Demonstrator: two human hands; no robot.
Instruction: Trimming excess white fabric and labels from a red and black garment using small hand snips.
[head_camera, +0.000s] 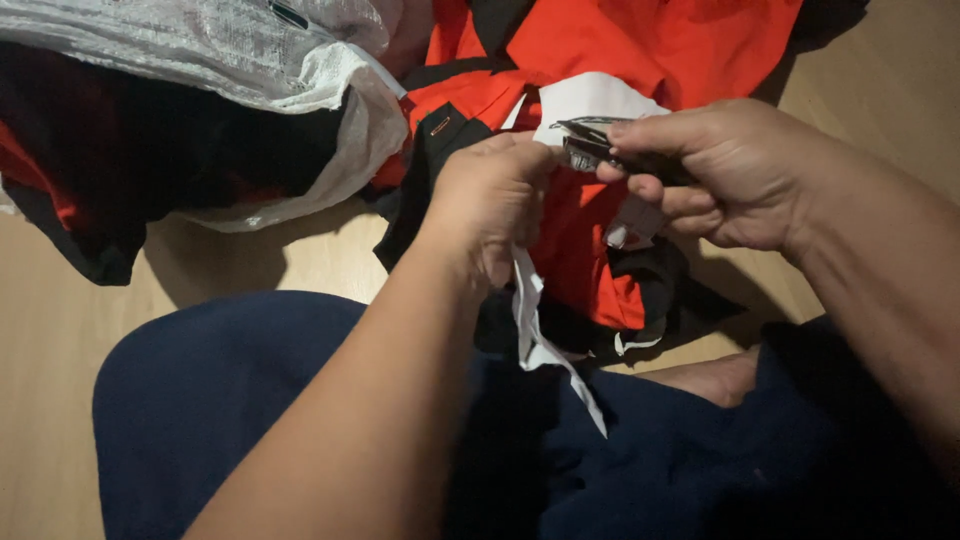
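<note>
Nearest, the person's legs in dark navy trousers (230, 400) fill the lower part of the view; the person sits on a pale wooden floor (60, 330).

Above the knees, both forearms reach forward and the two hands meet close together over an orange-red and black garment (580, 250). The left hand (490, 205) is closed, fingers curled, pinching a white strip of fabric or paper (535, 330). That strip hangs down from the fist, twists, and ends in a point over the navy trousers. The right hand (720, 175) is closed on a small dark tool (610, 155), held between thumb and forefinger. The tool's tip points left, toward the left fist, and lies just beside it. Whether it is a cutter or a clip cannot be told; the outline is blurred.

Directly under the hands, the garment lies crumpled on the floor, with a white panel (595, 100) showing near the tool and a small white label (635, 225) below the right hand.

Farther back and to the left, a white woven sack (300, 80) lies on its side with its mouth open toward the person. More dark and red clothing (120, 150) sits inside it and spills out onto the floor. More of the orange-red fabric extends to the top edge of the view.
</note>
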